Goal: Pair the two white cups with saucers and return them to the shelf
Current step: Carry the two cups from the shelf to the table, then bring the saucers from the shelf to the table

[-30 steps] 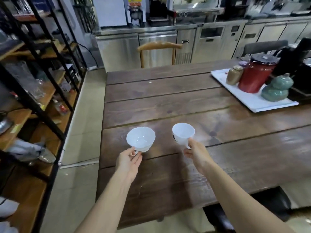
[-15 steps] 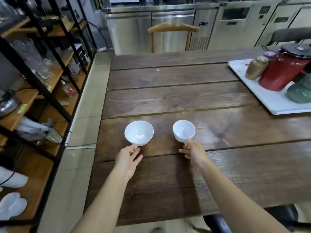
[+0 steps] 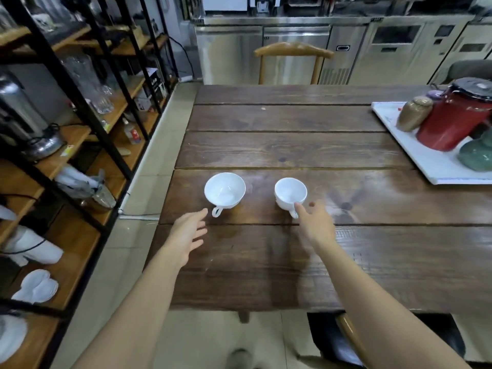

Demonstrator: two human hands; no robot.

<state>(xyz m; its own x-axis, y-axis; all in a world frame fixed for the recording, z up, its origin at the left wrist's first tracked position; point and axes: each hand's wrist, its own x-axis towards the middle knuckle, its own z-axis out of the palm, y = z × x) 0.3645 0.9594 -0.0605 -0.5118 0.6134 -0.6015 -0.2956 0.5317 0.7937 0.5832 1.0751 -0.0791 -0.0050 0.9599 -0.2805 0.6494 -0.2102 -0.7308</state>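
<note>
Both hands have let go since a moment ago: the left hand (image 3: 187, 233) and right hand (image 3: 316, 224) hover open and empty, fingers spread, just behind the handles. The wide cup (image 3: 225, 190) and narrower cup (image 3: 290, 193) stand upright on the dark plank table (image 3: 292, 153), left of the white tray (image 3: 436, 166). Saucers (image 3: 37, 287) lie on the shelf (image 3: 80, 243) left of the table.

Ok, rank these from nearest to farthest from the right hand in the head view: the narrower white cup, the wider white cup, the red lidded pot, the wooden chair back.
1. Narrower white cup, just ahead of the right hand.
2. Wider white cup, to its left, by the left hand.
3. Red lidded pot, on the white tray, far right.
4. Wooden chair back, beyond the table's far end.
</note>
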